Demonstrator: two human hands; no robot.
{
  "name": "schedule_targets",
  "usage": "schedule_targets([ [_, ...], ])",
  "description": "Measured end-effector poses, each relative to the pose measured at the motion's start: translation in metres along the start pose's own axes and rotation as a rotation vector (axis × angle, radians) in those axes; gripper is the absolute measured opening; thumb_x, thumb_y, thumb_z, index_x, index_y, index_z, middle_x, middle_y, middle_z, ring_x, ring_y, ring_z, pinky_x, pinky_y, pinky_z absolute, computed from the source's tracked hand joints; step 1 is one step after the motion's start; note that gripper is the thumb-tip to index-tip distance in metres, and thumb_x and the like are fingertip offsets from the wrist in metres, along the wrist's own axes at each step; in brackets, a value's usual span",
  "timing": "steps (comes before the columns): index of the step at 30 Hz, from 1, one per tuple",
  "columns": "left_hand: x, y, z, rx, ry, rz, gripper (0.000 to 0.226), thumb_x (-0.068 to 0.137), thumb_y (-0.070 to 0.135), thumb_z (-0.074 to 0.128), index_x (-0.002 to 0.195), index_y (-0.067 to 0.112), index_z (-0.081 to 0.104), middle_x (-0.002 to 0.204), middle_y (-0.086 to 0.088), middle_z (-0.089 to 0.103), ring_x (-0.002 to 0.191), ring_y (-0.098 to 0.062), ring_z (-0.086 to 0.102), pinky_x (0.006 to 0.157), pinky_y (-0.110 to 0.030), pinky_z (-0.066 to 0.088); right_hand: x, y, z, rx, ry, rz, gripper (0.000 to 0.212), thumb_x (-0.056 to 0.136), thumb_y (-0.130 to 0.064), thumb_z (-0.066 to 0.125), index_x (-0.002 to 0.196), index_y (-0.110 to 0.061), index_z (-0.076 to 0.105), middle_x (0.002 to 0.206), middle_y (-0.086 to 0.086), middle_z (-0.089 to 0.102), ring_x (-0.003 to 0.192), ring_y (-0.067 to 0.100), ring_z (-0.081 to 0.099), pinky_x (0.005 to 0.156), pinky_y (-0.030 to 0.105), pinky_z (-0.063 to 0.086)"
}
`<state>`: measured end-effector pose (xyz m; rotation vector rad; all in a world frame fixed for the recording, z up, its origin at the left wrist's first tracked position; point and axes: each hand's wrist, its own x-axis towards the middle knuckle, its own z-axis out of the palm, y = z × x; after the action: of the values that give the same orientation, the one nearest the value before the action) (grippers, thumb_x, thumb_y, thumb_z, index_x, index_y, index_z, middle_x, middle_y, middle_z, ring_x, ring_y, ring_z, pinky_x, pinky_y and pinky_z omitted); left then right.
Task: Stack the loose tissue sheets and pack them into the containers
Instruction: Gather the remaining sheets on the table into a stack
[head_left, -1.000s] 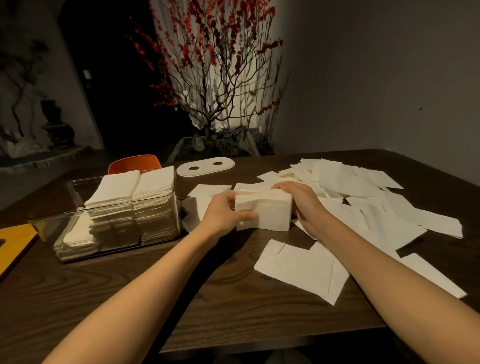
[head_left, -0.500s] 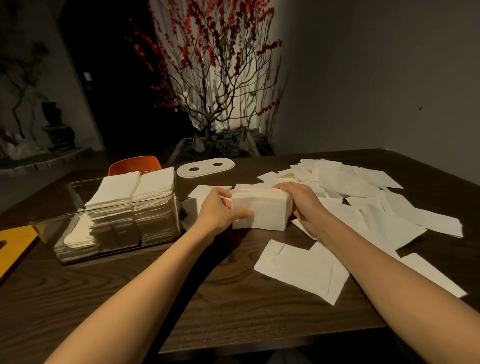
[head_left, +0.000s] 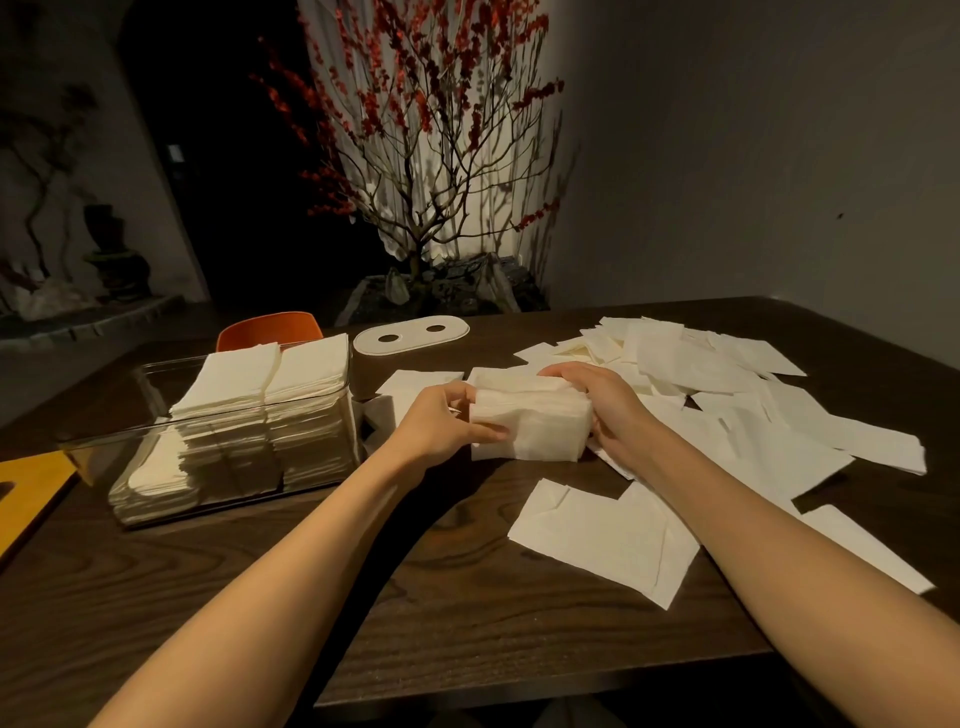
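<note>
A thick stack of white tissues stands on edge on the dark table, held between both hands. My left hand grips its left end, thumb across the front face. My right hand curls round its right end and top. Loose tissue sheets lie scattered over the right half of the table, with a few folded sheets nearer me. A clear container at left holds two tall piles of tissues rising above its rim.
A white oval lid with two holes lies behind the stack. An orange chair back shows beyond the container. A yellow board lies at the far left edge. A potted red-blossom tree stands behind the table.
The stack between my hands has shifted slightly left and tilted, and my hands have squeezed in closer around its ends.
</note>
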<state>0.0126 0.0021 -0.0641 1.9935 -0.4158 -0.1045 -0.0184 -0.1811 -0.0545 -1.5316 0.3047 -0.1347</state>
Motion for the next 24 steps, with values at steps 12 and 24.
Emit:
schedule_targets([
  [12, 0.001, -0.004, 0.016, -0.064, -0.009, 0.042, 0.079, 0.078, 0.021, 0.079, 0.131, 0.026, 0.022, 0.125, 0.001, 0.039, 0.115, -0.019, 0.048, 0.096, -0.032, 0.051, 0.0, 0.004, 0.005, 0.048, -0.151, -0.098, 0.04, 0.101, -0.042, 0.036, 0.088, -0.027, 0.071, 0.102, 0.0, 0.067, 0.094, 0.023, 0.062, 0.077, 0.031, 0.052],
  [24, 0.003, -0.008, 0.015, -0.274, -0.05, 0.015, 0.061, 0.085, 0.011, 0.07, 0.129, 0.025, 0.03, 0.126, 0.001, 0.048, 0.122, -0.02, 0.047, 0.1, -0.032, 0.046, 0.001, 0.002, -0.021, -0.18, -0.472, -0.156, 0.054, 0.085, -0.037, 0.066, 0.13, -0.047, 0.039, 0.127, -0.013, 0.045, 0.113, 0.016, 0.047, 0.098, 0.04, 0.044],
])
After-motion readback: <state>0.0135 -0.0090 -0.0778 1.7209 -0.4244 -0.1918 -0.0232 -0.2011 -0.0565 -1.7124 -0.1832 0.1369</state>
